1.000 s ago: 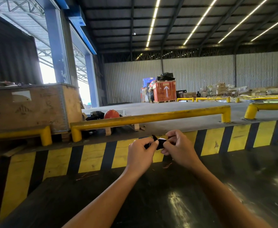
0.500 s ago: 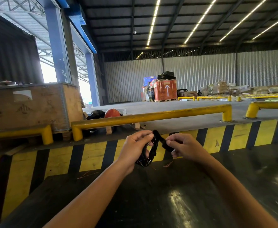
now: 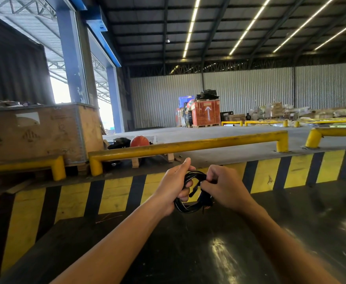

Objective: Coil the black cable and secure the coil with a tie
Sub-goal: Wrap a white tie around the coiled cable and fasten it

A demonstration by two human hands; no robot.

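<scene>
A small coil of black cable (image 3: 190,208) hangs between both hands above a dark metal surface. My left hand (image 3: 173,185) grips the coil's left side, fingers curled through the loop and thumb raised. My right hand (image 3: 224,186) pinches the coil's upper right part, where a short black strap or cable end (image 3: 194,190) sticks out. Whether that piece is the tie or the cable's end, I cannot tell. Part of the coil is hidden behind the fingers.
A dark shiny platform (image 3: 219,249) lies below the hands. Behind it runs a yellow and black striped wall (image 3: 116,193) topped by yellow guard rails (image 3: 188,145). A wooden crate (image 3: 38,132) stands at the left, an orange helmet (image 3: 139,141) beside it.
The coil has turned from edge-on to a more open loop and dropped lower. My right hand has closed in onto its upper right side.
</scene>
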